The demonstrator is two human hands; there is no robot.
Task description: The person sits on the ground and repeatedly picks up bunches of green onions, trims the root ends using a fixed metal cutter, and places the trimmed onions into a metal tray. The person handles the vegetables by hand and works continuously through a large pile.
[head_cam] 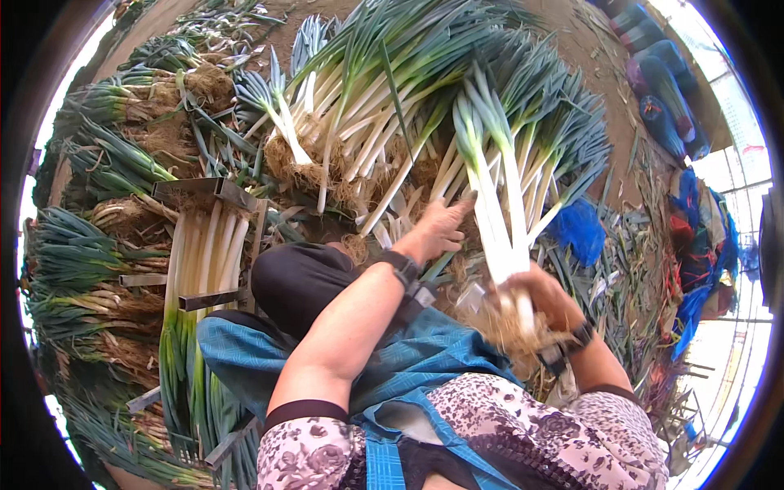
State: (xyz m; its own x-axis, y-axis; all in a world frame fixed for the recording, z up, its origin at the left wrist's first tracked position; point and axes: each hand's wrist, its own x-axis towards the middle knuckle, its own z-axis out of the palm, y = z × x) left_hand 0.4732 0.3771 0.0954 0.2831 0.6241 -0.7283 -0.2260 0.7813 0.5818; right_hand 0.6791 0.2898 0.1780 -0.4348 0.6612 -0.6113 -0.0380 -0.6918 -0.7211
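Observation:
My right hand [548,297] grips a few thick long green onions [490,208] low on their white stalks, just above the tangled roots [511,331]. Their leaves point away from me over the pile. My left hand [438,226] is to the left of these stalks, fingers apart, with nothing seen in it; whether a fingertip touches the stalks behind is not clear. Ahead lies a large heap of green onions [392,79], roots towards me and green leaves fanned outward. A single onion stalk [392,190] slants down to the left of my left hand.
At my left, a metal rack [211,300] holds a bundle of green onions [205,257], roots at its far end. More bundles [73,251] lie beyond it. A blue plastic bag [579,233] sits among leaf scraps; filled blue mesh bags [664,79] and coloured sacks [701,245] are on the right.

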